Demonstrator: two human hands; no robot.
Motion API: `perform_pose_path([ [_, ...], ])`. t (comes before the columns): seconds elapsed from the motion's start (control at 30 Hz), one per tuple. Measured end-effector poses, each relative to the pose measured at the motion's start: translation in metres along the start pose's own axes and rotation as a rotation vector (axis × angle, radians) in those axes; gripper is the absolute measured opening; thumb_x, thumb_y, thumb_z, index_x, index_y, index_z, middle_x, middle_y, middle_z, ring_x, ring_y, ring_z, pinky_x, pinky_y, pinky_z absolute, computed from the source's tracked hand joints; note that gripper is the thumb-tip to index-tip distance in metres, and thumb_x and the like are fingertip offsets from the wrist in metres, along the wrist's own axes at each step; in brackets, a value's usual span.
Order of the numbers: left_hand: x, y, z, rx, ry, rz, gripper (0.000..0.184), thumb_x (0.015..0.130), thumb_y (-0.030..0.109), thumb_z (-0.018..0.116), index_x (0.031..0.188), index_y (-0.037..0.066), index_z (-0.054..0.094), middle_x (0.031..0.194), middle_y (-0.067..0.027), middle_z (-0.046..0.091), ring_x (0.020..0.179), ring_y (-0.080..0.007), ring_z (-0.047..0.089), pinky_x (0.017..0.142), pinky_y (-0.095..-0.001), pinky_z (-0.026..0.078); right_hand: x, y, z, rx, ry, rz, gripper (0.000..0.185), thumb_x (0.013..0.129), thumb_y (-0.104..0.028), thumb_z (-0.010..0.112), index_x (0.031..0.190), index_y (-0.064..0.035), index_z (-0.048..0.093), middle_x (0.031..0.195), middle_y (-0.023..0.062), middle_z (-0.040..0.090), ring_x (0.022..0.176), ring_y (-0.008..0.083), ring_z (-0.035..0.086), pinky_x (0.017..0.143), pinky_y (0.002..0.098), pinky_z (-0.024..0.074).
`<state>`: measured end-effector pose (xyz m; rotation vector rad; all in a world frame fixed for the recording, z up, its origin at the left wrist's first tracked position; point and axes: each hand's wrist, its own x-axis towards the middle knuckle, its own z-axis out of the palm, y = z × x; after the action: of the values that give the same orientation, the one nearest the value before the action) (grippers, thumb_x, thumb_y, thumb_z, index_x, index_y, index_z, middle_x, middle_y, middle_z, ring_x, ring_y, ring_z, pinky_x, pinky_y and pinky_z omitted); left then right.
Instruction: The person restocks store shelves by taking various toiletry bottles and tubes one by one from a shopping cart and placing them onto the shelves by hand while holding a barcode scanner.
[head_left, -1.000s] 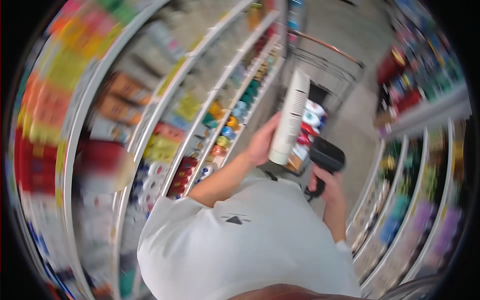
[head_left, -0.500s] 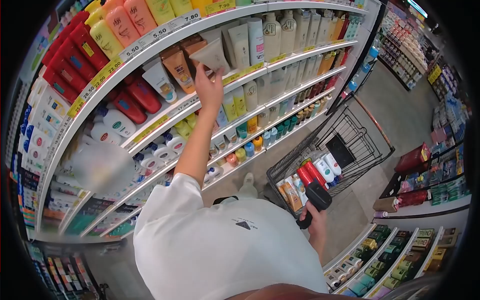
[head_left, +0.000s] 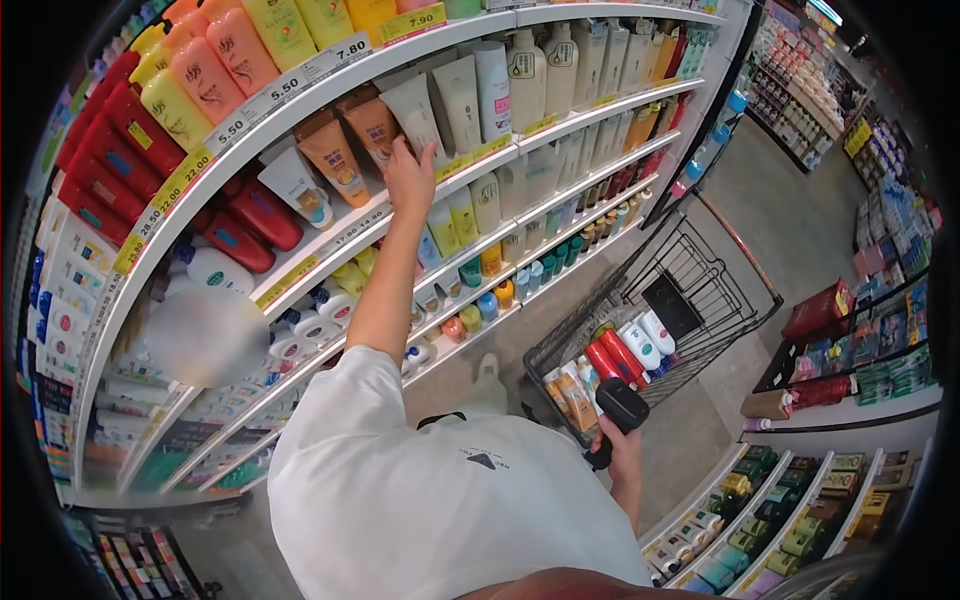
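My left hand (head_left: 410, 178) is at the shelf, its fingers apart at the lower end of a pale tube (head_left: 412, 110). That tube stands nearly upright between orange-brown tubes (head_left: 333, 157) and another pale tube (head_left: 458, 100). Whether the fingertips touch it is hard to tell. My right hand (head_left: 622, 458) is closed round the handle of a black handheld device (head_left: 621, 402), held in front of the cart.
A wire cart (head_left: 752, 318) holds red bottles (head_left: 612, 358), white bottles (head_left: 640, 342) and orange packages (head_left: 575, 400). Shelf edges (head_left: 515, 150) curve along the left. Stocked shelves (head_left: 790, 505) stand at the lower right, with a display (head_left: 880, 390) above them.
The pale tube, first in my left hand before my body, then tilted at the shelf, now stands more upright there. My left fingers have spread. The black device has moved slightly left.
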<state>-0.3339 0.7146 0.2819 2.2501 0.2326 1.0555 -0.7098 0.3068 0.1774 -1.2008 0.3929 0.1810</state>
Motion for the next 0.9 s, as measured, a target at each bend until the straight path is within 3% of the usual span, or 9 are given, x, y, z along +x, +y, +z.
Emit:
perform_pose_path([
  [0.23, -0.005, 0.004, 0.006, 0.002, 0.014, 0.016, 0.058, 0.092, 0.041, 0.068, 0.126, -0.004, 0.054, 0.118, -0.0272, 0.064, 0.11, -0.044, 0.06, 0.094, -0.0486, 0.047, 0.0, 0.004, 0.008, -0.001, 0.002, 0.056, 0.019, 0.089, -0.011, 0.072, 0.102, -0.0006, 0.063, 0.067, 0.0059, 0.061, 0.052, 0.0148, 0.058, 0.049, 0.0287, 0.0472],
  [0.3, -0.006, -0.001, 0.01, 0.08, 0.104, 0.069, 0.058, 0.091, 0.041, 0.07, 0.126, -0.003, 0.056, 0.111, -0.0214, 0.069, 0.1, -0.0351, 0.068, 0.087, -0.0429, 0.052, -0.002, 0.005, 0.009, 0.003, 0.003, 0.065, 0.018, 0.089, -0.01, 0.072, 0.101, 0.0001, 0.064, 0.067, 0.0052, 0.061, 0.052, 0.0139, 0.057, 0.05, 0.0279, 0.0461],
  [0.43, -0.005, 0.003, 0.009, 0.09, 0.11, 0.09, 0.058, 0.092, 0.041, 0.069, 0.127, -0.003, 0.055, 0.11, -0.0212, 0.069, 0.099, -0.035, 0.068, 0.087, -0.043, 0.052, -0.001, 0.009, 0.005, -0.028, -0.013, 0.078, 0.017, 0.089, -0.01, 0.073, 0.1, -0.0003, 0.065, 0.066, 0.0044, 0.061, 0.052, 0.013, 0.057, 0.049, 0.0275, 0.0454],
  [0.5, -0.007, 0.01, 0.003, 0.027, 0.002, -0.011, 0.06, 0.093, 0.041, 0.067, 0.128, -0.005, 0.052, 0.126, -0.0273, 0.06, 0.115, -0.0443, 0.058, 0.096, -0.0483, 0.047, -0.001, 0.009, 0.005, -0.034, -0.007, 0.09, 0.017, 0.089, -0.011, 0.073, 0.1, -0.0005, 0.065, 0.066, 0.004, 0.061, 0.052, 0.0126, 0.057, 0.049, 0.0272, 0.0452],
  [0.53, -0.008, 0.011, 0.004, 0.028, -0.005, -0.009, 0.06, 0.093, 0.041, 0.067, 0.128, -0.005, 0.052, 0.126, -0.0273, 0.06, 0.115, -0.0443, 0.058, 0.096, -0.0483, 0.047, -0.001, 0.009, 0.004, -0.038, -0.007, 0.08, 0.017, 0.089, -0.011, 0.073, 0.099, -0.0008, 0.065, 0.066, 0.0037, 0.061, 0.052, 0.0123, 0.057, 0.049, 0.0271, 0.045],
  [0.63, -0.016, 0.019, 0.001, 0.067, 0.093, 0.09, 0.06, 0.091, 0.037, 0.069, 0.13, -0.005, 0.051, 0.124, -0.0264, 0.058, 0.113, -0.0435, 0.057, 0.096, -0.0495, 0.045, -0.001, 0.011, 0.002, -0.038, 0.014, 0.076, 0.016, 0.089, -0.012, 0.074, 0.098, -0.0015, 0.065, 0.066, 0.0031, 0.06, 0.052, 0.0119, 0.056, 0.049, 0.0268, 0.0448],
  [0.7, -0.034, 0.029, -0.002, 0.136, 0.365, 0.33, 0.054, 0.09, 0.03, 0.07, 0.128, -0.004, 0.051, 0.115, -0.0198, 0.059, 0.104, -0.0373, 0.057, 0.096, -0.0455, 0.044, -0.001, 0.018, -0.003, -0.044, 0.038, 0.089, 0.016, 0.089, -0.012, 0.074, 0.097, -0.0021, 0.065, 0.065, 0.0022, 0.059, 0.051, 0.0113, 0.056, 0.049, 0.0265, 0.0444],
  [0.8, -0.096, 0.034, 0.022, -0.103, 0.195, 0.384, 0.05, 0.088, 0.023, 0.071, 0.127, -0.003, 0.052, 0.112, -0.0181, 0.058, 0.1, -0.0354, 0.056, 0.094, -0.0454, 0.044, -0.004, 0.026, -0.008, -0.034, 0.077, 0.105, 0.016, 0.089, -0.013, 0.074, 0.096, -0.0024, 0.065, 0.065, 0.0019, 0.059, 0.051, 0.0111, 0.056, 0.049, 0.0266, 0.0438],
  [0.9, -0.192, 0.058, 0.053, -0.31, -0.34, 0.409, 0.034, 0.085, 0.016, 0.069, 0.114, 0.002, 0.06, 0.106, -0.0192, 0.06, 0.102, -0.0391, 0.056, 0.09, -0.0468, 0.044, -0.007, 0.031, -0.01, -0.094, 0.105, 0.118, 0.016, 0.089, -0.014, 0.074, 0.096, -0.0029, 0.065, 0.064, 0.0015, 0.059, 0.05, 0.0104, 0.054, 0.048, 0.0265, 0.0427],
])
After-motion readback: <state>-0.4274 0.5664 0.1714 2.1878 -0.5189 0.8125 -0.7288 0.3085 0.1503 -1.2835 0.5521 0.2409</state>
